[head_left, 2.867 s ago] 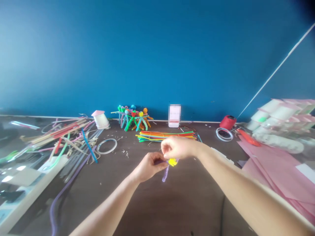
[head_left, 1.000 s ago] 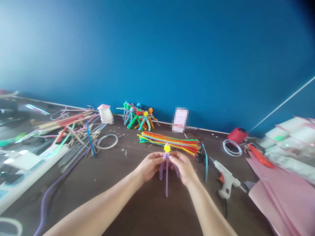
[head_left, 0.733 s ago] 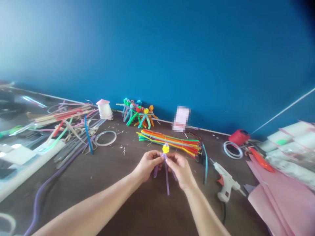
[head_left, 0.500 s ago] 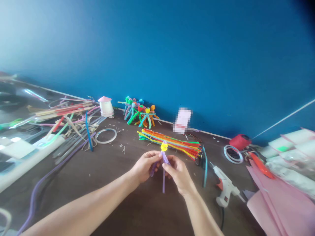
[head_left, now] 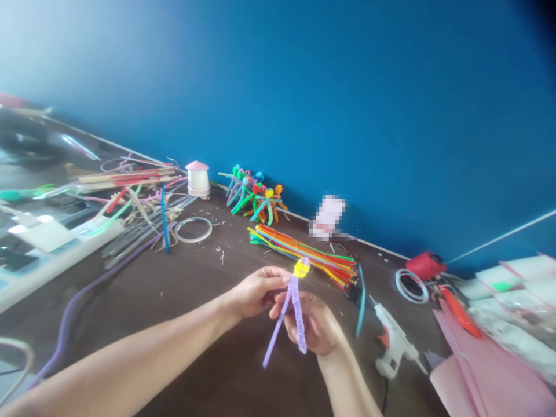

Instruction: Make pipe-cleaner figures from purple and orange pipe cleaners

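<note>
Between my hands is a purple pipe cleaner figure [head_left: 299, 315] with a yellow wound head at its top. One thick twisted purple strand and one thin straight purple strand hang down from it. My left hand [head_left: 260, 289] pinches the figure just below the yellow part, thumb on top. My right hand [head_left: 315, 321] is curled behind the hanging strands, its fingers bent against the figure; some fingertips are hidden. Just beyond my hands lies a tied bundle of coloured pipe cleaners [head_left: 313, 252]. Several finished pipe cleaner figures [head_left: 258, 200] stand by the blue wall.
A glue gun [head_left: 393, 341] lies on the right, near pink sheets [head_left: 486, 365] and a red spool [head_left: 425, 266]. To the left are a tape ring [head_left: 193, 230], a small white pot with a pink lid [head_left: 198, 180], loose sticks and a power strip [head_left: 91, 246].
The figure has turned, and its thick twisted strand now hangs in front of my right hand. My right hand has shifted its grip, and the view has tilted slightly.
</note>
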Available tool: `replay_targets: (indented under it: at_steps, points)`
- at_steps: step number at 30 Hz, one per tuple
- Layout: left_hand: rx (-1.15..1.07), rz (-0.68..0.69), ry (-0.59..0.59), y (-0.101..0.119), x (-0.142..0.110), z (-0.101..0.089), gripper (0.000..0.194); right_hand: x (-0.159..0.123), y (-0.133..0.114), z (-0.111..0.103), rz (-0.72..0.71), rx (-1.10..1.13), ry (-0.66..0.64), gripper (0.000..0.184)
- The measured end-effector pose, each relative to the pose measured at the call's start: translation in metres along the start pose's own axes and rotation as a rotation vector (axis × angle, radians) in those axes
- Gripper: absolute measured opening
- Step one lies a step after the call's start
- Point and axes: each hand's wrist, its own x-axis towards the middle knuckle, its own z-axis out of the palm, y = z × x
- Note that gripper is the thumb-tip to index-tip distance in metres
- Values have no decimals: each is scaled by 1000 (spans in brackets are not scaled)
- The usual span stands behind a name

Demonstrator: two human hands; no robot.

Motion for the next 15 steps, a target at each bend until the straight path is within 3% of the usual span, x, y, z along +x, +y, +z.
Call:
replay_targets:
  at_steps: [3, 6, 12, 15]
  points:
    - [15, 11, 74, -1, 1, 0, 16, 0, 1, -1, -5, -1, -12, 31]
    - [25, 29, 157, -1, 2, 0, 18, 2, 0, -4, -20, -33, 58, 26]
    - [57, -2, 180, 0, 4, -3, 16, 7, -2, -12, -86, -163, 307, 18]
    - [63, -22, 181, 0, 4, -5, 15, 7, -4, -15, -129, -223, 332, 18]
